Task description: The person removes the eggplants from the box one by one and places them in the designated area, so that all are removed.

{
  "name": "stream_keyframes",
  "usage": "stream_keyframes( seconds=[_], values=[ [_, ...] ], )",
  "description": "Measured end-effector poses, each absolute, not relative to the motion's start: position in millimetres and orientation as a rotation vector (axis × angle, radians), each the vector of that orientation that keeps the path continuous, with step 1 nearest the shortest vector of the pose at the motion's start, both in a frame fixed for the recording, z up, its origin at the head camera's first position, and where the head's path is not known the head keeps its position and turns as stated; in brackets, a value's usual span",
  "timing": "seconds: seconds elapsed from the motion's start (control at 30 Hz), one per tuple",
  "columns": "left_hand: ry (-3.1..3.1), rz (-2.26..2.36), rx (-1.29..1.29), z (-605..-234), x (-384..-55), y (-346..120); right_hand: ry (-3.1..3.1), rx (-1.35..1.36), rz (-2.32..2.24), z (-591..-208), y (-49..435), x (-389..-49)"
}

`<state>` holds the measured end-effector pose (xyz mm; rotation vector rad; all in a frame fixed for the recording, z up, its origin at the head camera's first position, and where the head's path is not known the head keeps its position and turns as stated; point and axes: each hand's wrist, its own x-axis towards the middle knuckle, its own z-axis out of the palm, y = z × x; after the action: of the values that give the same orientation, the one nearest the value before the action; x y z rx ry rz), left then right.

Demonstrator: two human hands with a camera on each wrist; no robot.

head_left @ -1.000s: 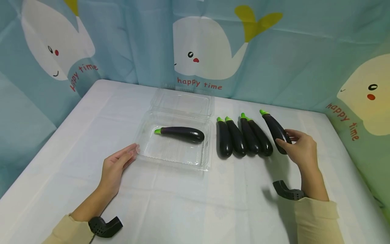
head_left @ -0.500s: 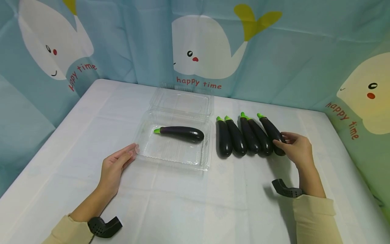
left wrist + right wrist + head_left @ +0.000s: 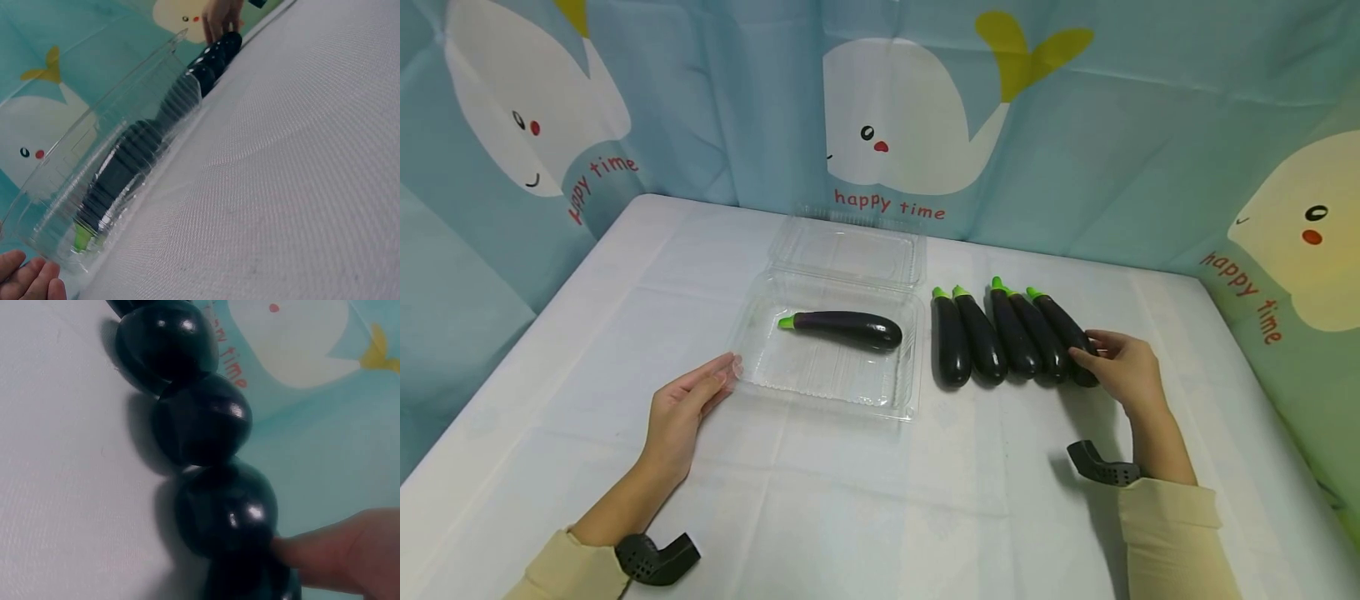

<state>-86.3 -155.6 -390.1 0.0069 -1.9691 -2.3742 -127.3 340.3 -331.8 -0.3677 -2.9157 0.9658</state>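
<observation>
My right hand (image 3: pixel 1122 367) grips the rightmost eggplant (image 3: pixel 1060 325) near its rounded end, thumb on the near left side. That eggplant lies against the right side of a row of several dark, glossy eggplants (image 3: pixel 953 346), green stems pointing away. In the right wrist view the thumb (image 3: pixel 337 553) sits against the dark skin, beside the neighbouring eggplant (image 3: pixel 228 509). My left hand (image 3: pixel 685 412) pinches the near left corner of a clear plastic clamshell container (image 3: pixel 820 392). One eggplant (image 3: pixel 850 328) lies crosswise inside it, stem to the left. In the left wrist view, fingertips (image 3: pixel 37 281) show at the corner.
The container's lid (image 3: pixel 850 252) lies folded back toward the curtain (image 3: pixel 760 108), which has printed whales. A white cloth (image 3: pixel 850 500) covers the table. Black devices (image 3: pixel 658 558) are worn on both wrists.
My right hand has moved left and brought its eggplant down against the right end of the row. The left hand and the container have stayed in place.
</observation>
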Motion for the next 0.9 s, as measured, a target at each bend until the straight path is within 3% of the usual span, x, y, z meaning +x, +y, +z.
stream_keyframes(
  seconds=[0.6,0.9],
  values=[
    [-1.953,-2.391,0.02,-389,-86,-155,-2.736,-0.47,0.941,-322,332,-127],
    [-1.928,-2.401,0.036,-385,-86,-154,-2.681,-0.284,0.954,-290,297,-130]
  ],
)
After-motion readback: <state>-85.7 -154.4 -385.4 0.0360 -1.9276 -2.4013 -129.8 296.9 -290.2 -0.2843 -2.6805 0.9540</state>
